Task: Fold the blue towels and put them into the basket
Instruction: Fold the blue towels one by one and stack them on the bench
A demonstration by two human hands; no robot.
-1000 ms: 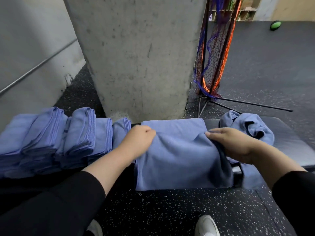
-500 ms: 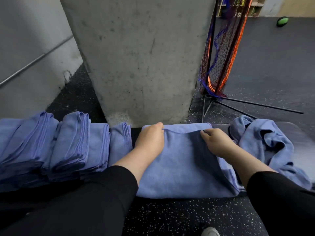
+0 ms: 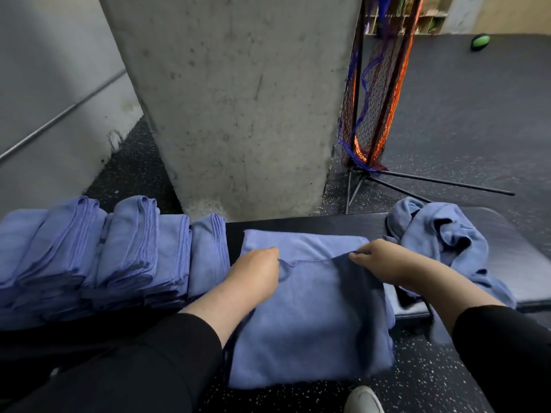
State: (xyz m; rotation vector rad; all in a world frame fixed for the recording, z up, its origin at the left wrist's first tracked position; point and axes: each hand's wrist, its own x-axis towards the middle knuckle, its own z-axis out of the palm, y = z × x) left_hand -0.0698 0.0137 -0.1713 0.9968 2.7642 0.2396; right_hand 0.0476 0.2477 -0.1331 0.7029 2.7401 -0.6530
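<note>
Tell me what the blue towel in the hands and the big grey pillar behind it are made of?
The blue towel looks like soft, matte microfibre or terry cloth: it drapes, wrinkles and has a stitched hem. The left hand and right hand pinch its edge. The pillar looks like bare concrete: grey, rough, speckled with small pits and stains.

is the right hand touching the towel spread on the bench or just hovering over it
Touching. The head view shows the right hand pinching the hemmed edge of the spread towel, with cloth bunched at its fingertips.

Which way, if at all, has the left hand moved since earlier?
Yes: left hand came nearer the person, off the far edge of the bench.
</note>
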